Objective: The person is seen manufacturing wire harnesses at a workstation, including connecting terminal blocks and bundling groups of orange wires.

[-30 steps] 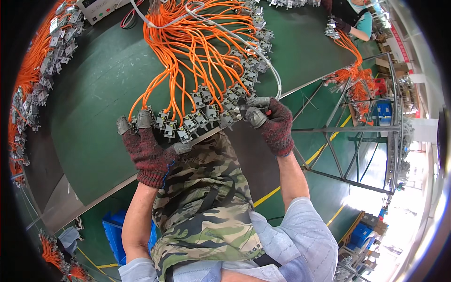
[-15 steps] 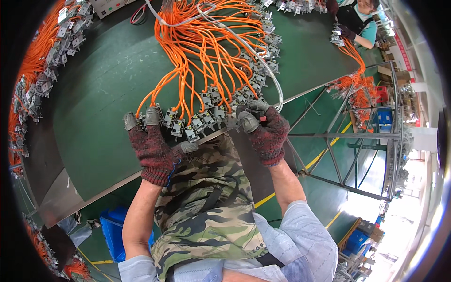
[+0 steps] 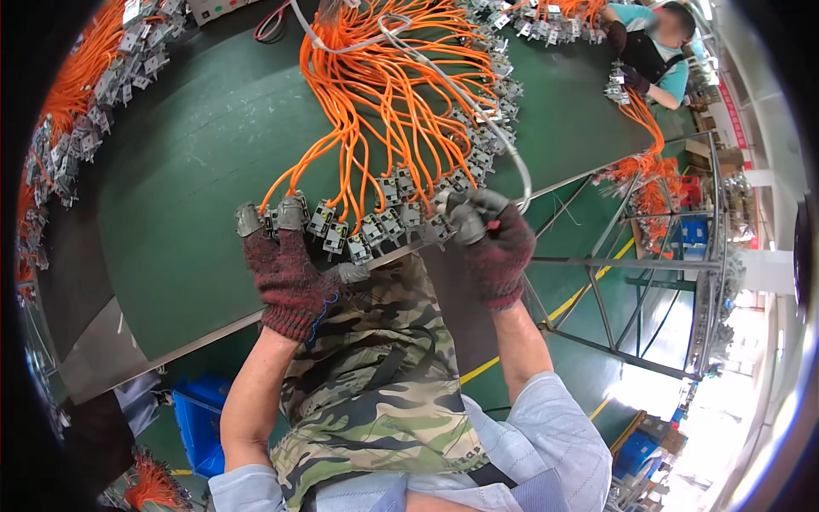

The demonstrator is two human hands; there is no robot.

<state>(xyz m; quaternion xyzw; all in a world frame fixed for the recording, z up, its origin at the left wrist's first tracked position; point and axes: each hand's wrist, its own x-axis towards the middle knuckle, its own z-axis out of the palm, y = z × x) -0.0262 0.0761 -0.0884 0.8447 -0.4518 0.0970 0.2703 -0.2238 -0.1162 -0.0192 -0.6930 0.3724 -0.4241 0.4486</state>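
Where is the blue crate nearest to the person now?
In the head view, the blue crate is at lower left, below the edge of the green table, partly behind the left forearm.

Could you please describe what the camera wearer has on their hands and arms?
The left hand and right hand wear dark red-and-black knit gloves, with grey wraps over some fingertips. Blue thread shows at the left glove's cuff. Short pale blue sleeves leave the forearms bare.
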